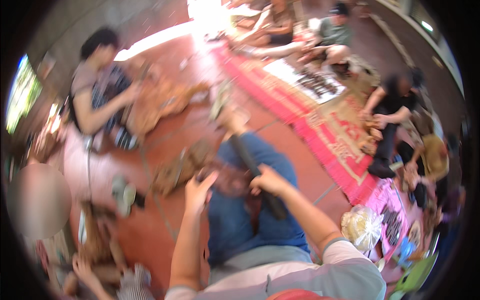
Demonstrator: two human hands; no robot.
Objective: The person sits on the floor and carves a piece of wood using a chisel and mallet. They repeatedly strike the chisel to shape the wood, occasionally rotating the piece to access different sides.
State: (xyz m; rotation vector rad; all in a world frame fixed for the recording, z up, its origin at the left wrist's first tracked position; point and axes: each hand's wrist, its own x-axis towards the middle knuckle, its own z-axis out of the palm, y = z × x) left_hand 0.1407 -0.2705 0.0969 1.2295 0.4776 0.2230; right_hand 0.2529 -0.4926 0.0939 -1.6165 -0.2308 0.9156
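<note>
Nearest, lower centre: blue jeans (225, 220) form the lap, and the work lies across it at mid-frame. Right hand (270, 181) closed around a long dark bar (246, 157), slanting from upper left to lower right over the thighs. Left hand (198, 192) is at the left edge of a brown lumpy piece (231, 181), thumb uppermost; blur hides whether it grips the piece or only touches it, so cannot tell. Handling estimate: bar probably stiff and fairly weighty, best taken around the middle, where the right hand has it, to limit tipping. Brown piece looks rough rather than slippery, probably firm, possibly brittle at thin edges; judged best held by its thick side, fingers underneath. Material unconfirmed owing to blur. Just beyond, left of the lap, a flat brown slab (177, 171) on the tiled floor (292, 147); likely rigid, liftable by two opposite edges. Farther, upper left, a seated person (97, 95) beside a broad brown piece (167, 105); upper right, a red patterned mat (320, 145).
</note>
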